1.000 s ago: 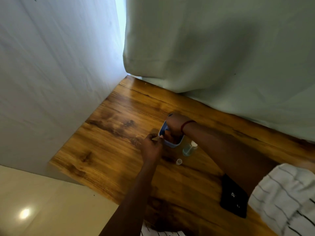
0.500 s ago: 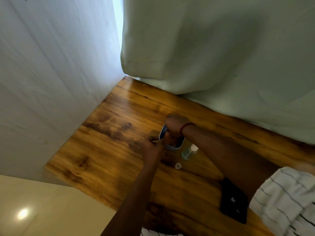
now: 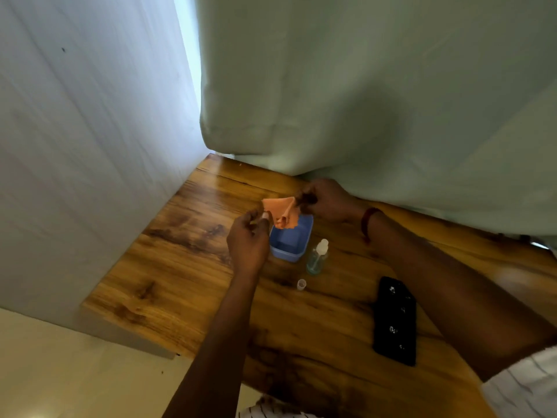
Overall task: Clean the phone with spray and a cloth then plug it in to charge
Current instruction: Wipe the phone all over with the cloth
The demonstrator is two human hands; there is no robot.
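An orange cloth [image 3: 281, 211], now lifted from the blue box [image 3: 291, 239] at centre frame, is pinched between the left hand [image 3: 248, 239] and right hand [image 3: 327, 200]. The phone [image 3: 395, 319] is left lower right on the bench [image 3: 180, 251], seemingly not yet wiped.

A home room: wooden table [image 3: 187, 267] against wall [image 3: 90, 146], green curtain [image 3: 361, 86].

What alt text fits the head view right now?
The left hand and right hand pinch an orange cloth between them, above an open blue box on a wooden table. A clear spray bottle stands beside the box, a small cap near it; a black phone lies flat nearer the person.
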